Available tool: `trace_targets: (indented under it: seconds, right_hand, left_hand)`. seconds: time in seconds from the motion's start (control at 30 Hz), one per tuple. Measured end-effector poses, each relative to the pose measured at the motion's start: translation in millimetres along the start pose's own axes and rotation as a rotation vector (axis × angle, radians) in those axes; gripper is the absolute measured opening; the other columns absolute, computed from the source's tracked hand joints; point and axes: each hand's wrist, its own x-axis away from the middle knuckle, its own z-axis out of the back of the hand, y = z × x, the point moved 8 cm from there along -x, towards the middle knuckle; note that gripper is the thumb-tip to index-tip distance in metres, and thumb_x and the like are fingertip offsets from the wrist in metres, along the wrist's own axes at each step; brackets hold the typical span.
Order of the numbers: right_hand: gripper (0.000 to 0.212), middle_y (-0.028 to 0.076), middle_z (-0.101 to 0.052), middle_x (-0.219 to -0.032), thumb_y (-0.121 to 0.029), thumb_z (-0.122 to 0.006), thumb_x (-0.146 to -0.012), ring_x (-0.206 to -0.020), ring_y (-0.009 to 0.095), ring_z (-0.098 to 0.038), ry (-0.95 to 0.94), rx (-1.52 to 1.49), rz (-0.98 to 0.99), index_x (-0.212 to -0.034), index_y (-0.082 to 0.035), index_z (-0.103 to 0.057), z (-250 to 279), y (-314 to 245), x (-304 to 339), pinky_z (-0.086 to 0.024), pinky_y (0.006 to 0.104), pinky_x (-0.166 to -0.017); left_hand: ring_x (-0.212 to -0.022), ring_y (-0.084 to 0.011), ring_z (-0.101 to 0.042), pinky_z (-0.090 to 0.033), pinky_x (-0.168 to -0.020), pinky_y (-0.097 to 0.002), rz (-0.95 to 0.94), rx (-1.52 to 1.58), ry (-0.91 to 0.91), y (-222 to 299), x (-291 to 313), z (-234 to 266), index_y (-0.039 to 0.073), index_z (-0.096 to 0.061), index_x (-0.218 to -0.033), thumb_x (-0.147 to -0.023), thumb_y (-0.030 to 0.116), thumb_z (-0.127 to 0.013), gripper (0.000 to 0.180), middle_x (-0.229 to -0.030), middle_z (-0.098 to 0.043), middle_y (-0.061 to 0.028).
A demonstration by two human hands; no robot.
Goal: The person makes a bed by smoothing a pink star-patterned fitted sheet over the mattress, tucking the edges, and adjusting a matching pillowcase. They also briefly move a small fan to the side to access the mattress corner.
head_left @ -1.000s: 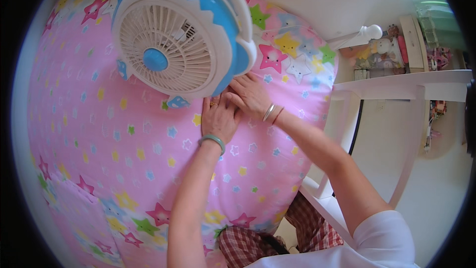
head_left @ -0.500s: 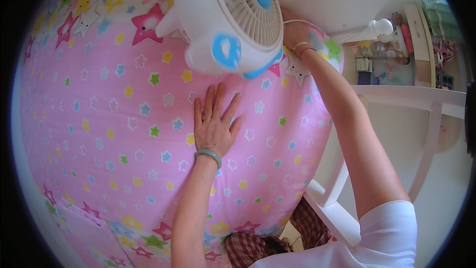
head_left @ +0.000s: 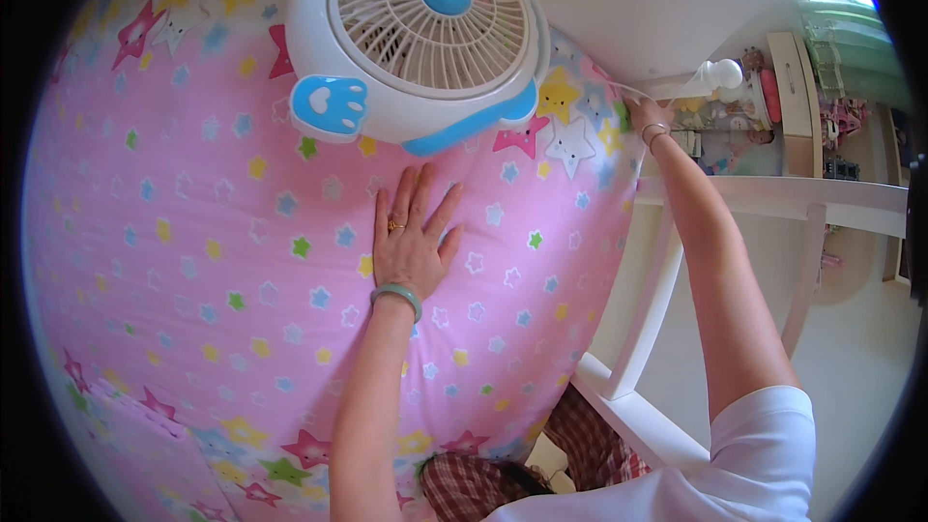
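Note:
A white and blue round fan (head_left: pixel 425 29) lies face up on a pink bed sheet with coloured stars (head_left: pixel 193 280). My left hand (head_left: pixel 411 242) rests flat on the sheet just below the fan, fingers spread, a ring on one finger and a green bangle at the wrist. My right arm stretches out to the sheet's far right corner. My right hand (head_left: pixel 640 114) is at that edge beside a thin white cord (head_left: pixel 619 87). Its fingers are mostly hidden by the edge, so its grip cannot be made out.
A white bed frame rail (head_left: pixel 657 300) runs along the right side of the mattress. Beyond it stand a shelf with small items (head_left: pixel 793 106) and a white bulb-shaped object (head_left: pixel 720 72). My plaid trousers (head_left: pixel 474 483) show at the bottom, over a pale floor.
The fan has shifted up and away from my hands. My left hand went from beside the fan to flat on the sheet. My right hand reached out to the far right corner.

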Motion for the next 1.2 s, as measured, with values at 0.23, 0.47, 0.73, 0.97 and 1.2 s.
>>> trace_targets:
  seconds: [0.23,0.47,0.73,0.97,1.2]
  right_hand:
    - [0.052,0.018,-0.068,-0.110,-0.055,-0.061,-0.083,-0.107,0.035,-0.063,-0.002,0.036,-0.230,-0.106,-0.010,-0.072,-3.4,32.9,-17.1,-0.050,0.0426,-0.092]
    - [0.040,0.016,-0.069,-0.105,-0.043,-0.056,-0.084,-0.102,0.038,-0.064,0.148,-0.045,-0.298,-0.103,-0.013,-0.072,-15.0,18.9,-4.0,-0.051,0.0428,-0.088]
    - [0.041,0.013,-0.060,-0.128,-0.043,-0.060,-0.083,-0.115,0.036,-0.058,0.089,-0.131,-0.425,-0.109,-0.013,-0.069,24.9,15.8,22.7,-0.050,0.0473,-0.091]
    - [0.065,0.012,-0.064,-0.120,-0.057,-0.052,-0.093,-0.105,0.020,-0.061,-0.466,-1.333,0.051,-0.125,-0.001,-0.058,112.0,-196.5,40.8,-0.048,0.0364,-0.095]
    - [0.059,0.007,-0.067,-0.102,-0.054,-0.063,-0.088,-0.085,0.012,-0.061,-0.584,-1.431,0.267,-0.116,-0.002,-0.062,167.0,-279.2,62.0,-0.049,0.0262,-0.074]
  left_hand:
    - [-0.146,-0.0244,-0.020,-0.011,-0.118,-0.0491,0.010,-0.005,0.003,-1.6,-0.5,-1.6,0.033,-0.039,-0.146,-0.090,0.035,-0.058,0.060,-0.157,-0.025,-0.0048]
    - [-0.146,-0.0246,-0.021,-0.012,-0.118,-0.0494,0.025,0.013,-0.017,-6.0,1.4,-2.7,0.032,-0.042,-0.144,-0.089,0.034,-0.059,0.057,-0.157,-0.026,-0.0055]
    - [-0.145,-0.0244,-0.022,-0.013,-0.118,-0.0491,0.019,0.036,0.030,-7.0,4.5,2.0,0.031,-0.042,-0.144,-0.090,0.034,-0.057,0.056,-0.157,-0.027,-0.0056]
    - [-0.146,-0.0242,-0.020,-0.012,-0.119,-0.0481,0.012,0.068,0.037,-2.6,3.8,5.2,0.028,-0.041,-0.144,-0.090,0.033,-0.056,0.056,-0.156,-0.027,-0.0059]
    - [-0.146,-0.0243,-0.021,-0.013,-0.119,-0.0477,-0.007,0.090,0.077,-0.9,4.4,6.7,0.027,-0.044,-0.143,-0.091,0.032,-0.056,0.054,-0.155,-0.029,-0.0067]
